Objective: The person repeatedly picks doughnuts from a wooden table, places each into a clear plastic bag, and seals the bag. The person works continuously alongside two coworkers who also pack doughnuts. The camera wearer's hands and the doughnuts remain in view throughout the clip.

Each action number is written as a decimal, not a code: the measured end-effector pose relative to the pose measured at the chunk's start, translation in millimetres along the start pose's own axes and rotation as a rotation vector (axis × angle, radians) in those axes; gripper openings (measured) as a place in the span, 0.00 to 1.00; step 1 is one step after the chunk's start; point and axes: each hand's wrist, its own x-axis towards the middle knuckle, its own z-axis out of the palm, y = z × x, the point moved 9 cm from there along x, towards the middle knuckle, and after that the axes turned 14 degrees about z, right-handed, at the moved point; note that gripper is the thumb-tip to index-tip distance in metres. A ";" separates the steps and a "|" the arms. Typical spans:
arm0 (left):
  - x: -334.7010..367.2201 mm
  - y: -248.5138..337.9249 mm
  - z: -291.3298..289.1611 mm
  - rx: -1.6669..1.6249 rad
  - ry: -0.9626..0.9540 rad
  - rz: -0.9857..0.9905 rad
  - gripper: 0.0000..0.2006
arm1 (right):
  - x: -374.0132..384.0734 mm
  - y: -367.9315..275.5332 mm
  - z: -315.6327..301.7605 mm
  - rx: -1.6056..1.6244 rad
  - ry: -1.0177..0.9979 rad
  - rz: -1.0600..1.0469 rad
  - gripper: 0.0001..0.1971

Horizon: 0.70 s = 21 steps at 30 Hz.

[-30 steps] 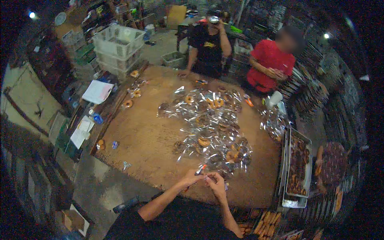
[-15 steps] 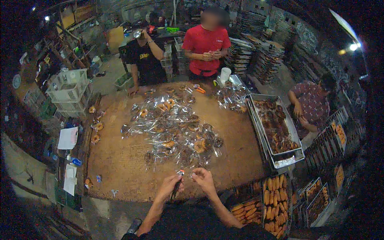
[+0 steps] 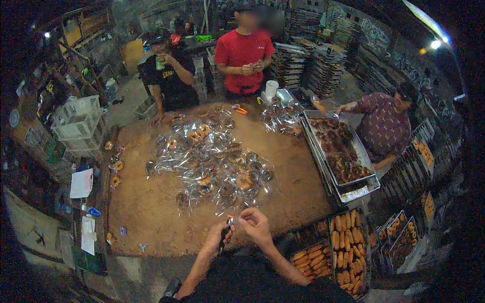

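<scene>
My left hand (image 3: pixel 218 236) is closed around a slim dark tool with an orange-and-white tip (image 3: pixel 230 219), held upright at the table's near edge. Just right of that tip, my right hand (image 3: pixel 256 226) has thumb and fingers pinched together; whatever it grips is too small to make out. Beyond both hands lies a loose heap of doughnuts in clear plastic bags (image 3: pixel 202 161), some chocolate-dark, some golden. The heap rests on a broad brown wooden table (image 3: pixel 151 217).
Metal trays of dark-topped doughnuts (image 3: pixel 338 151) stand at the right edge. Below them are trays of long golden buns (image 3: pixel 347 247). White crates (image 3: pixel 78 121) and papers (image 3: pixel 82 183) are on the left. Three co-workers are around the table, one in a red shirt (image 3: pixel 243 58).
My view has shifted slightly to the right; my hands stay close together at the near edge. The co-worker at right now reaches over the tray. The one in black has lowered a drinking cup somewhat.
</scene>
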 end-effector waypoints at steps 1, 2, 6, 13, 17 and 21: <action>-2.4 -1.5 1.6 -0.029 0.014 -0.026 0.16 | -2.2 -4.9 0.9 -0.077 0.005 -0.009 0.09; -5.4 -4.5 2.4 -0.047 0.034 -0.079 0.16 | -7.0 -18.7 4.5 -0.139 -0.015 -0.122 0.09; -4.9 21.4 12.5 0.101 -0.020 0.091 0.15 | -22.2 -52.7 21.7 -0.322 -0.089 -0.402 0.11; -4.2 40.2 13.2 0.243 -0.043 0.211 0.27 | -21.3 -59.2 33.3 -0.453 -0.109 -0.568 0.13; 0.6 44.4 6.0 0.166 -0.034 0.269 0.30 | -19.4 -51.3 43.2 -0.517 -0.126 -0.581 0.13; 1.0 37.3 1.3 0.049 -0.097 0.128 0.31 | -14.3 -50.6 45.9 -0.498 -0.118 -0.539 0.12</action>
